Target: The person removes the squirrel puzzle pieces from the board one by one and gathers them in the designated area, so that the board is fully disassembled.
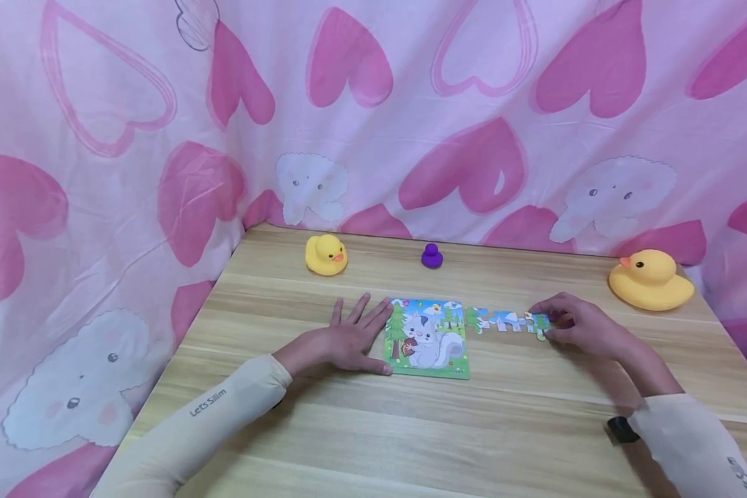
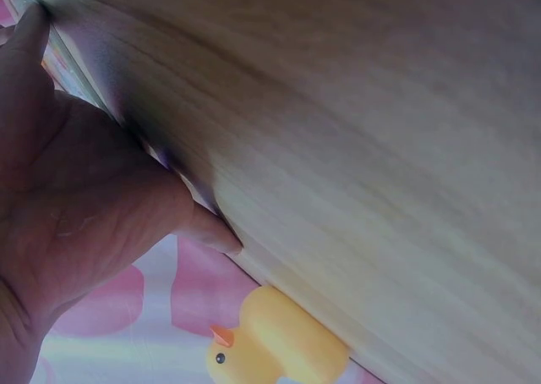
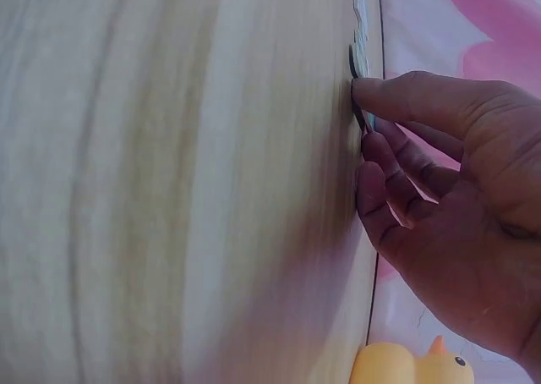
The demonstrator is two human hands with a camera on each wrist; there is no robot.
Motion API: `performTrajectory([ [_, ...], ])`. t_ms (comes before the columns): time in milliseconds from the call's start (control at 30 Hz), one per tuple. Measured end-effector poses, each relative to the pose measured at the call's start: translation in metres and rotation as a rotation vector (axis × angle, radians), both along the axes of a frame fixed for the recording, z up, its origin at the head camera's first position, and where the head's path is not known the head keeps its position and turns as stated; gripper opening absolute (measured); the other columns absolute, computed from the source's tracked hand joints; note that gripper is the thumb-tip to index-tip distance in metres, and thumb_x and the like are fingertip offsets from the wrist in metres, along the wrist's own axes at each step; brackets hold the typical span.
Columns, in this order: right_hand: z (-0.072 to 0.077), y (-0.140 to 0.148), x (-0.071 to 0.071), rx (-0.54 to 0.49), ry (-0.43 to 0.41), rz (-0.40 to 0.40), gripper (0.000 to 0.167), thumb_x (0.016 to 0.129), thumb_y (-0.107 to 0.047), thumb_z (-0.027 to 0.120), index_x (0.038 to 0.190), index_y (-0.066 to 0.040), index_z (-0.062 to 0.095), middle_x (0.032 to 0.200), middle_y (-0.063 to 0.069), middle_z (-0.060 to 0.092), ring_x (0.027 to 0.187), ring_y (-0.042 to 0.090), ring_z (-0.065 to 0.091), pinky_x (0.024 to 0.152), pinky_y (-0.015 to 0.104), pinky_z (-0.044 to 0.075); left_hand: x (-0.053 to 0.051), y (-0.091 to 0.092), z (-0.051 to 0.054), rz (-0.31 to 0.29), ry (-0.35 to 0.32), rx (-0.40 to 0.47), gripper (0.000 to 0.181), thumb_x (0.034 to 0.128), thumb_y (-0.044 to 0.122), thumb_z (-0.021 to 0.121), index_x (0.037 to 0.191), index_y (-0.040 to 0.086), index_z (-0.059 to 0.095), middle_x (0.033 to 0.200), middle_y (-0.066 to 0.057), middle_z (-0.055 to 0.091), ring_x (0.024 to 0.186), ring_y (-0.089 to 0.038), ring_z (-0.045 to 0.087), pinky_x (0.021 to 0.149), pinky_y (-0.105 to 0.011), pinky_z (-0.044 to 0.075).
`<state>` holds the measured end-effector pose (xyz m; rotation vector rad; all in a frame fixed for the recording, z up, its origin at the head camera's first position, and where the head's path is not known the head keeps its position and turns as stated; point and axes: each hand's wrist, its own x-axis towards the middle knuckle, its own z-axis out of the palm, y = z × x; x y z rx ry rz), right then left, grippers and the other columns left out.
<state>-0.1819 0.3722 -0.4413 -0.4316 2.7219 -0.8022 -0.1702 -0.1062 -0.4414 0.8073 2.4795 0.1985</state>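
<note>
A square squirrel picture board (image 1: pixel 432 339) lies flat near the middle of the table. My left hand (image 1: pixel 356 339) has its fingers spread at the board's left edge, with the thumb touching the lower left corner. To the right of the board runs a short row of joined puzzle pieces (image 1: pixel 501 320), printed with trees and sky. At the right end of that row, my right hand (image 1: pixel 582 325) pinches a puzzle piece (image 1: pixel 540 322) between thumb and fingers, low on the table. In the right wrist view the piece is mostly hidden by the fingertips (image 3: pixel 372 92).
Along the back of the wooden table (image 1: pixel 373 443) stand a yellow rubber duck (image 1: pixel 326 255) at left and a small purple duck (image 1: pixel 432 256) in the middle. A larger yellow duck (image 1: pixel 650 282) sits beyond my right hand. A pink heart-patterned curtain (image 1: pixel 373 138) hangs behind.
</note>
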Motion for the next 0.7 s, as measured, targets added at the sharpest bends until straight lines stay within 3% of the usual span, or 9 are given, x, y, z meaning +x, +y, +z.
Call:
performTrajectory([
  [367,0.006,-0.002,0.000,0.001,-0.014,0.026,0.050,0.093,-0.010,0.080,0.141,-0.010,0.065,0.130,0.014,0.065,0.113,0.028,0.062,0.085,0.025,0.057,0.000,0.000,-0.002,-0.001,-0.001,0.004,0.118,0.0918,0.083,0.053,0.170,0.025,-0.013,0.179,0.006,-0.021,0.164,-0.033,-0.025,0.124,-0.076,-0.016],
  [567,0.019,-0.017,0.000,0.034,0.073,0.018,0.050,0.092,-0.011,0.080,0.138,-0.003,0.063,0.130,0.022,0.065,0.110,0.036,0.067,0.087,0.045,0.060,0.000,0.000,-0.001,-0.007,0.000,0.010,0.118,0.0923,0.082,0.053,0.170,0.024,-0.013,0.179,0.005,-0.020,0.164,-0.034,-0.024,0.123,-0.076,-0.015],
  [700,0.022,-0.041,0.002,0.017,0.129,0.020,0.049,0.096,-0.018,0.078,0.139,-0.002,0.063,0.133,0.024,0.063,0.117,0.043,0.065,0.090,0.058,0.060,-0.001,-0.001,-0.001,-0.008,0.001,0.005,0.118,0.0921,0.083,0.053,0.170,0.024,-0.014,0.179,0.005,-0.020,0.164,-0.034,-0.024,0.123,-0.076,-0.015],
])
